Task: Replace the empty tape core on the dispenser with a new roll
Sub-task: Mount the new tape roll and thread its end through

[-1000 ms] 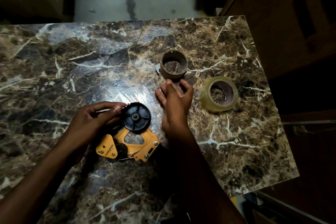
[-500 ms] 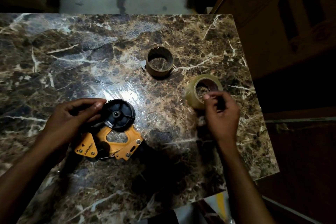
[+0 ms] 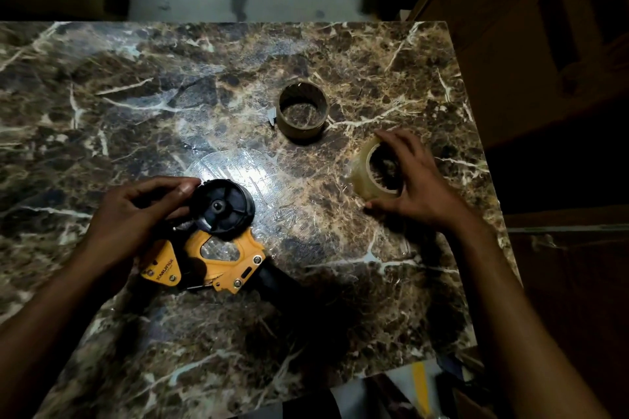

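1. Brown marble, veined white, makes up the worktop [image 3: 102, 105] that carries everything here; its far edge and right edge are both in view, and a bright glare sits near its middle.

2. Your left hand [image 3: 136, 214] rests toward the near-left part of the worktop. Its fingers are curled, and the thumb and fingertips press against the left rim of the dispenser's black wheel, bracing it rather than closing around it.

3. Your right hand [image 3: 418, 187] lies close to the right edge. The fingers are spread wide and arched over the new roll: fingertips on its far side, thumb down on the marble at its near side. You cannot tell whether the hand is already squeezing the roll or only cupping it.

4. The tape dispenser [image 3: 211, 255] lies flat on its side, just nearer than the glare. Its body is yellow, its handle is black and points toward the near-right corner, and its black wheel [image 3: 221, 207] is bare, with no core or roll on it.

5. The new roll [image 3: 364, 177], pale and translucent, sits on the worktop under your right hand, well apart from the dispenser.

6. The empty tape core [image 3: 303, 110], a brown cardboard ring, stands on end toward the far edge, near the new roll but not touching it, with neither hand on it.
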Available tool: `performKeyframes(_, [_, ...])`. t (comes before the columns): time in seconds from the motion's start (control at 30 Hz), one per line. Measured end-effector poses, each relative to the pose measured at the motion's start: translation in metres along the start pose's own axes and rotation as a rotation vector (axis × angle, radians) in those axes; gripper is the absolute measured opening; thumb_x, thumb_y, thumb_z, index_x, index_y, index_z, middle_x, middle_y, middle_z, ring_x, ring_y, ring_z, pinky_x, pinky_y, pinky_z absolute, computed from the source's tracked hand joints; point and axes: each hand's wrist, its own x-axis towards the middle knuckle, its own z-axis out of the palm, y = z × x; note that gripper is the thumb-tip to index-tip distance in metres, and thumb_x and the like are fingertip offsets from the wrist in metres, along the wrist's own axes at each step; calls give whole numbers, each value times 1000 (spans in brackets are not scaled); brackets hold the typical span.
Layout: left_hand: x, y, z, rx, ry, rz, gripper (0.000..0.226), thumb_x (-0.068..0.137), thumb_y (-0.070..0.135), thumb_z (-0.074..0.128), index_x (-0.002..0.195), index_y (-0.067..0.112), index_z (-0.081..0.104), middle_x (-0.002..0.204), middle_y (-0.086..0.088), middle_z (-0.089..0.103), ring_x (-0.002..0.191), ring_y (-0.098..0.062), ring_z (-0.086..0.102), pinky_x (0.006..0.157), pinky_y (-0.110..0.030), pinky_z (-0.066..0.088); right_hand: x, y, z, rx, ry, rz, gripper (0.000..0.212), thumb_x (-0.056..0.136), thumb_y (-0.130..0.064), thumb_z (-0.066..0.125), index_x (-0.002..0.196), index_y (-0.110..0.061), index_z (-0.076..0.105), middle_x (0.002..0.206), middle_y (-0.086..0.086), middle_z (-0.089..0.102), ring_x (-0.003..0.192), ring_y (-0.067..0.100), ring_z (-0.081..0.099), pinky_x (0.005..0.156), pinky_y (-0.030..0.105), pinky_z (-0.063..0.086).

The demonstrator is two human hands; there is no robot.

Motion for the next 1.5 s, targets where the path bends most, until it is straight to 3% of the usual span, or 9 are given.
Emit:
performKeyframes(0.27, [3,-10,-8,-17,17,0,32,79,27,73,106,12,82,104,3,86,104,-17,81,82,-18,64,-11,-22,15,7,13,-170,115,67,-68,83,162,-43,23,167,-4,20,154,25,27,122,57,37])
performKeyframes(0.47, [0,-10,-11,-5,21,8,19,77,32,77,90,27,89,109,-1,86,102,-19,83,89,-27,66,-8,-79,21,3,-87,-370,115,72,-49,91,164,-38,24,164,-4,22,153,20,27,126,45,33])
performKeyframes(0.57, [-3,-10,-11,5,26,37,24,78,32,76,96,22,87,107,-2,86,102,-22,83,87,-25,66,-2,-113,27,-23,-142,-448,114,72,-51,91,164,-37,25,165,-2,23,153,18,26,124,35,31])
performKeyframes(0.67, [-6,-7,-11,2,43,62,30,79,33,75,103,16,84,106,1,86,102,-22,82,86,-21,65,4,-143,37,-80,-217,-509,116,74,-54,89,165,-38,19,166,-2,22,155,19,22,125,42,32])
performKeyframes(0.8, [-10,-6,-13,-42,36,49,16,88,27,73,93,26,88,98,1,87,95,-15,83,83,-19,63,8,-171,53,-228,-286,-578,116,75,-55,87,165,-39,16,167,-5,18,153,18,20,122,32,27])
performKeyframes(1.03, [-15,-7,-14,-56,58,12,28,100,24,69,112,3,82,98,-5,86,95,-15,84,77,-14,61,13,-190,66,-390,-316,-608,112,78,-60,77,166,-40,10,170,-2,15,152,22,19,117,38,30])
performKeyframes(1.17, [-19,1,-12,-83,36,27,35,87,37,72,107,10,84,96,0,87,94,-11,83,77,-13,59,14,-191,68,-398,-315,-613,111,78,-62,76,165,-40,10,170,-2,15,153,23,20,118,39,31])
performKeyframes(1.37, [-23,5,-10,-4,58,90,16,92,16,80,106,23,82,93,10,86,89,-1,81,73,-11,58,14,-188,75,-305,-311,-597,116,76,-61,83,166,-40,12,172,-8,12,157,20,16,121,36,25])
performKeyframes(1.5, [-21,4,-11,30,56,100,17,94,13,79,108,22,82,88,12,85,82,1,80,68,-9,56,14,-176,86,-21,-240,-524,92,87,-56,75,163,-36,28,171,-14,22,156,12,22,125,46,32])
